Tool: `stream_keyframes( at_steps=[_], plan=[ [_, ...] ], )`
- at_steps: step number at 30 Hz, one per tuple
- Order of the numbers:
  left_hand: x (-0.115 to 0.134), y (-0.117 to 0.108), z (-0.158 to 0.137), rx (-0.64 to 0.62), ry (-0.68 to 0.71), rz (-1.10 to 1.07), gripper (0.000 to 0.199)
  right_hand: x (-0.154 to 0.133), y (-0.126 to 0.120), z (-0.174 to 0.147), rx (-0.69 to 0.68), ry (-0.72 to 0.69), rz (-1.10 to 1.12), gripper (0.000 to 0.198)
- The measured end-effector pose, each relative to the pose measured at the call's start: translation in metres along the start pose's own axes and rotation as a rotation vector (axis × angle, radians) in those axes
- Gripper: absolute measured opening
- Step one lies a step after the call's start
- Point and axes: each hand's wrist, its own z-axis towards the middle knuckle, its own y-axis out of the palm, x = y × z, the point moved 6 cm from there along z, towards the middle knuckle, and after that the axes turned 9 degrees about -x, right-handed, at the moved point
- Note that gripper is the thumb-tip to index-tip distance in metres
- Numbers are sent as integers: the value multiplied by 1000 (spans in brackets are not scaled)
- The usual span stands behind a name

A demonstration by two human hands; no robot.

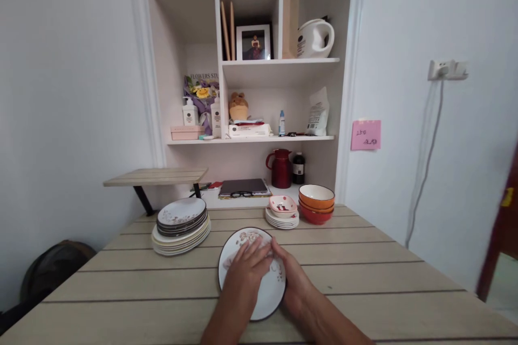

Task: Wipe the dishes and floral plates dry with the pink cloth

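A white plate (271,294) with a dark rim and brown floral print is in front of me, at the near middle of the table. My left hand (251,261) lies over its face, fingers together, on a pale, thin cloth or tissue (229,262) that is mostly hidden beneath the hand. Along the plate's right edge, my right hand (293,283) grips the rim, its thumb up over the border. The fingers below the rim are out of sight.
Stacked plates (182,226) stand at the left. Toward the back right are small saucers with a patterned bowl (282,205) on top, beside stacked orange and red bowls (317,205). A raised wooden shelf (156,176) overhangs the back left. A red jug (280,168) stands behind.
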Motion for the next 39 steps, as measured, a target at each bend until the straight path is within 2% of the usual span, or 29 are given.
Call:
stream_keyframes(
  at_steps=[3, 7, 10, 14, 18, 21, 24, 27, 30, 34, 36, 39],
  plan=[
    [-12, 2, 0, 3, -89, 50, 43, -2, -2, 2, 36, -71, -2, 55],
    [-29, 8, -3, -46, -235, 85, 52, -5, -4, 3, 66, -96, 12, 53],
    [-31, 13, -7, -38, -303, 91, 57, -15, -9, 2, 107, -140, 30, 53],
    [-20, 25, -9, -13, -258, 55, 67, -30, -14, -2, 142, -173, 59, 57],
    [-5, 35, -8, -57, -180, -75, 75, -40, -17, -5, 155, -244, 87, 54],
    [4, 37, -7, -120, -114, -222, 78, -38, -22, -4, 188, -253, 78, 51],
    [9, 33, -8, -137, -101, -316, 81, -28, -25, 0, 177, -204, 75, 50],
    [7, 19, -8, -52, -131, -377, 74, -18, -23, 4, 131, -167, 106, 50],
    [-6, -5, -12, 189, -209, -362, 67, -17, -20, 5, 116, -177, 143, 53],
    [-27, -35, -25, 508, -395, -158, 44, -33, -21, 2, 131, -272, 149, 53],
    [-28, -42, -29, 567, -416, -118, 34, -44, -24, -1, 158, -351, 140, 49],
    [-14, -39, -23, 483, -345, -210, 30, -50, -27, -4, 190, -389, 120, 47]
  ],
)
